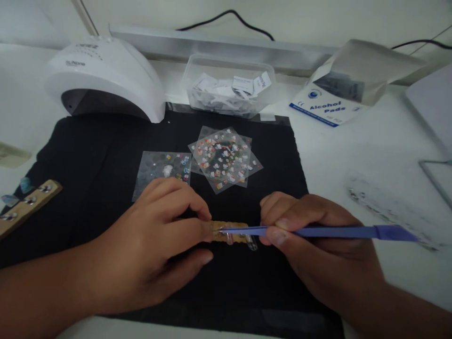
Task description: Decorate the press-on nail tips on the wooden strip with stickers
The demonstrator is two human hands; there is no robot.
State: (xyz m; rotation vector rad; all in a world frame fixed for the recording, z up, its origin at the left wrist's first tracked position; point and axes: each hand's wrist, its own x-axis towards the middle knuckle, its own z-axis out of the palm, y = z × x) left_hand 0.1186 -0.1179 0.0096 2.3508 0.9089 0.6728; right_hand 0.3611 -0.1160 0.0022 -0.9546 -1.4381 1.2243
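In the middle of the black mat point(247, 287) lies a small tan nail-tip stand point(234, 225) with clear false nails point(251, 242) on it. My left hand point(165, 240) is bent round the stand's left end, with the fingertips on it and the thumb just in front. That end is partly hidden by my fingers. My right hand point(318, 245) pinches a pair of purple tweezers point(335, 231) between thumb and fingers. The tweezers point left, and their tips reach a clear nail near my left fingertips. Whether the tips hold anything is too small to tell.
Behind my hands lie overlapping clear sticker sheets point(226, 160) and another sheet point(148, 165). A white nail lamp point(116, 70), a plastic box point(229, 106) of packets and an alcohol pads box point(321, 106) stand farther back. Another nail stand point(38, 197) is at left.
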